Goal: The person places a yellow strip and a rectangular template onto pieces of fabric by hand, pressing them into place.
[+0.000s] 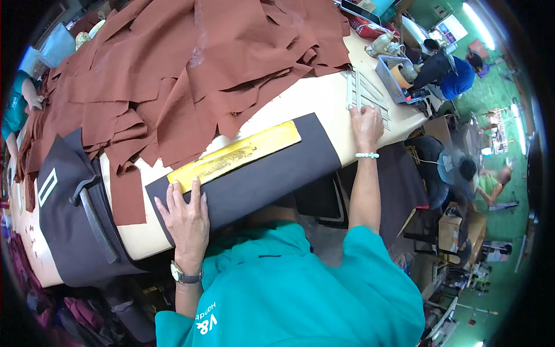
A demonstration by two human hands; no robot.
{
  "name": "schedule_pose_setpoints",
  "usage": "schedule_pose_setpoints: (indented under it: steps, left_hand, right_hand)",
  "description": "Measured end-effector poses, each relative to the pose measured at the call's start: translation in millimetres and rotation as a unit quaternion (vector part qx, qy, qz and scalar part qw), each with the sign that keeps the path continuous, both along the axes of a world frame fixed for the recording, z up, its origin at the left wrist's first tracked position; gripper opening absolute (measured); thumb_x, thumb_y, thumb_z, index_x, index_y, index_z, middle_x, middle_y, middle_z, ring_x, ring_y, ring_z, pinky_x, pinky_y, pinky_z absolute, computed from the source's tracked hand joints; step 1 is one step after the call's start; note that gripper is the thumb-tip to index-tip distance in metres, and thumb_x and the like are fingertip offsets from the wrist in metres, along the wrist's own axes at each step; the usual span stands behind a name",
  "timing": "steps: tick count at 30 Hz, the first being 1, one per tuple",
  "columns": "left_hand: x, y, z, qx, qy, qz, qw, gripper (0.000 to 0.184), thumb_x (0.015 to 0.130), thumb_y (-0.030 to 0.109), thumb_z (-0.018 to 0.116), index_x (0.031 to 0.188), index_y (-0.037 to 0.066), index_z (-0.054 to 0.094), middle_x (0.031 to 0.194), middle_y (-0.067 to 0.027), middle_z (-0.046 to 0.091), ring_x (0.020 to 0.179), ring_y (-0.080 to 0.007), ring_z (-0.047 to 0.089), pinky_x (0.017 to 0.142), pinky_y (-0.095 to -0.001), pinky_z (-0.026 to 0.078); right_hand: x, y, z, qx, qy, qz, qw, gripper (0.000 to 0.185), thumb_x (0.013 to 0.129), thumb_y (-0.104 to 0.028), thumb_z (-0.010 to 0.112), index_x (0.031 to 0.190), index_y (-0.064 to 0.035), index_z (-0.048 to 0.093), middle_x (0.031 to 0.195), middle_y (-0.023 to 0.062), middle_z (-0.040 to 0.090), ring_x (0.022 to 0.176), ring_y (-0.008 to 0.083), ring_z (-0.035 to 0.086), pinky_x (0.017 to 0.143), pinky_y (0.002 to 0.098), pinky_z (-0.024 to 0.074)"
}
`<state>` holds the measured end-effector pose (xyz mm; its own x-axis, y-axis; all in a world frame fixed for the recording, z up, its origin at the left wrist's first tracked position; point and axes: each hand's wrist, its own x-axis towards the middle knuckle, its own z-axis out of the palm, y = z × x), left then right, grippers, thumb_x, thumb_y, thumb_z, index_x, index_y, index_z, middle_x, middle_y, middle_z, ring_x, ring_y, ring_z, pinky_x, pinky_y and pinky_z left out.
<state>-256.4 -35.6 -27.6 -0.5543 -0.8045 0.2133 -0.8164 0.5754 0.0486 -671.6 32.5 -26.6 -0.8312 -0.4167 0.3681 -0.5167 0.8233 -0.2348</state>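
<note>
My left hand [186, 217] lies with fingers spread at the lower left end of a yellow board [234, 155]. The board rests on a dark fabric piece [260, 182] at the table's near edge. My right hand [366, 122] is at the right, its fingers closed at the ends of thin pale strips [370, 91] that lie on the table. Whether one strip is gripped is partly hidden by the fingers.
Brown leather-like sheets [144, 69] are heaped over the pale table [277, 104]. A hammer [95, 217] lies on dark fabric at left. A basket [393, 81] with bottles stands at upper right. Other people are at the far left and right.
</note>
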Motion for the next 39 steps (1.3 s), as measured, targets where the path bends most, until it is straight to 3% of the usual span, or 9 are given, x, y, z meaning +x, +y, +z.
schedule_pose_setpoints:
  steps: [5,11,14,23,26,27,35,39]
  left_hand:
    - [-1.2,0.6,0.1,0.003,-0.001,0.005,1.000,0.040,0.087,0.023,0.058,0.126,0.015,0.054,0.124,-0.0217,0.047,0.119,-0.0340,0.044,0.102,-0.0575,0.028]
    - [-1.3,0.2,1.5,0.006,-0.001,0.004,1.000,0.039,0.087,0.023,0.058,0.125,0.015,0.054,0.123,-0.0211,0.047,0.119,-0.0336,0.044,0.101,-0.0572,0.029]
    - [-2.0,0.1,3.3,0.008,-0.008,0.003,1.000,0.040,0.088,0.022,0.057,0.127,0.014,0.053,0.122,-0.0206,0.047,0.119,-0.0333,0.043,0.101,-0.0565,0.029]
    - [-0.8,0.0,3.4,0.012,-0.010,0.001,1.000,0.039,0.089,0.022,0.055,0.128,0.014,0.052,0.123,-0.0208,0.047,0.119,-0.0336,0.043,0.101,-0.0560,0.029]
    - [-1.4,0.1,4.0,0.015,-0.009,0.001,1.000,0.039,0.089,0.022,0.055,0.128,0.014,0.052,0.123,-0.0209,0.046,0.119,-0.0338,0.042,0.101,-0.0559,0.029]
    - [-1.2,0.1,4.3,0.017,-0.010,0.003,1.000,0.039,0.089,0.022,0.055,0.128,0.014,0.052,0.123,-0.0210,0.046,0.119,-0.0339,0.042,0.101,-0.0559,0.029]
    - [-2.6,1.1,4.2,0.019,-0.005,0.008,1.000,0.039,0.090,0.023,0.055,0.128,0.014,0.052,0.124,-0.0206,0.046,0.120,-0.0338,0.042,0.101,-0.0557,0.030]
    - [-2.5,0.3,2.1,0.004,0.008,0.003,1.000,0.040,0.087,0.022,0.058,0.126,0.016,0.054,0.121,-0.0220,0.048,0.118,-0.0348,0.044,0.099,-0.0573,0.032]
  right_hand:
    - [-2.2,-6.5,2.3,-0.096,-0.069,-0.020,0.993,0.028,0.069,-0.023,0.075,0.082,-0.0002,0.067,0.085,0.0188,0.065,0.081,0.0347,0.063,0.075,0.0433,0.0481]
    - [-27.8,0.3,-8.6,-0.138,-0.120,0.048,0.982,0.020,0.071,-0.019,0.073,0.074,0.0002,0.066,0.076,0.0193,0.067,0.072,0.0332,0.065,0.071,0.0419,0.0487]
    - [-30.9,0.1,1.0,-0.075,-0.132,0.057,0.987,0.017,0.075,-0.015,0.068,0.076,0.0015,0.065,0.073,0.0187,0.066,0.070,0.0316,0.065,0.070,0.0397,0.0491]
    - [-48.7,0.7,12.6,-0.161,-0.315,0.076,0.932,0.015,0.079,-0.010,0.056,0.080,0.0031,0.063,0.071,0.0167,0.066,0.068,0.0276,0.066,0.068,0.0379,0.0503]
    - [-34.1,0.1,15.7,-0.059,-0.132,0.115,0.983,0.016,0.078,-0.012,0.057,0.081,0.0024,0.064,0.073,0.0164,0.066,0.070,0.0275,0.067,0.069,0.0375,0.0505]
    - [-34.1,-2.6,12.9,-0.069,-0.121,0.119,0.983,0.016,0.077,-0.012,0.059,0.081,0.0022,0.064,0.073,0.0167,0.067,0.070,0.0277,0.067,0.069,0.0376,0.0504]
    - [-17.5,-19.9,3.2,-0.103,-0.150,0.141,0.973,0.022,0.070,-0.017,0.070,0.080,0.0029,0.064,0.073,0.0179,0.066,0.071,0.0295,0.066,0.069,0.0383,0.0499]
    - [-26.9,-23.4,-2.8,-0.118,-0.142,0.169,0.968,0.015,0.074,-0.010,0.063,0.081,0.0037,0.063,0.079,0.0183,0.067,0.069,0.0312,0.066,0.068,0.0390,0.0499]
